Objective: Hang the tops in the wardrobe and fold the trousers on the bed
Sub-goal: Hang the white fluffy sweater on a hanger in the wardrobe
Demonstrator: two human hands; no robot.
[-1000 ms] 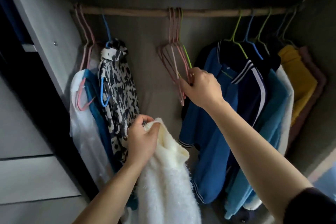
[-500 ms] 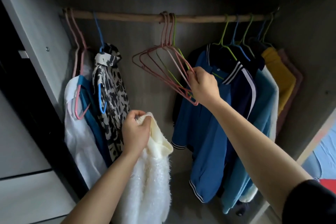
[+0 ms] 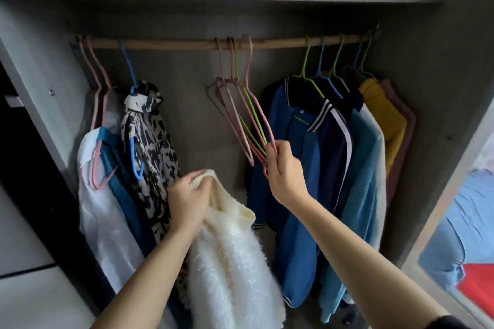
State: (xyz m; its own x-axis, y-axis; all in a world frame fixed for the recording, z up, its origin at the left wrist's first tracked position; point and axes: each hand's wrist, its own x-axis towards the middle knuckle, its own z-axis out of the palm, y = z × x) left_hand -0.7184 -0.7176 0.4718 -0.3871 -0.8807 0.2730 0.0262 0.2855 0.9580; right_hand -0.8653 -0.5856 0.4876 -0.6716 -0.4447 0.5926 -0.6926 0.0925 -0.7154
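Blue jackets (image 3: pixel 296 181) crowd the rod (image 3: pixel 173 44) beside empty hangers (image 3: pixel 250 119).

I see a cream-white fluffy top (image 3: pixel 230 262), a black-and-white blotched blouse (image 3: pixel 149 141), a royal-blue jacket (image 3: pixel 291 181) with navy panels and white stripes, a pale-blue garment (image 3: pixel 366 168) and a mustard-yellow top (image 3: pixel 382 115). The empty hangers (image 3: pixel 260 114) are pink, one lime green. The rail (image 3: pixel 173 44) is tan; the bed sheet (image 3: pixel 459 222) blue.

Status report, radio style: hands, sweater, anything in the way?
Left hand grips white sweater, unhung. Right hand pinches bunched empty hangers, hooks on rail. Hung tops crowd both rail ends.
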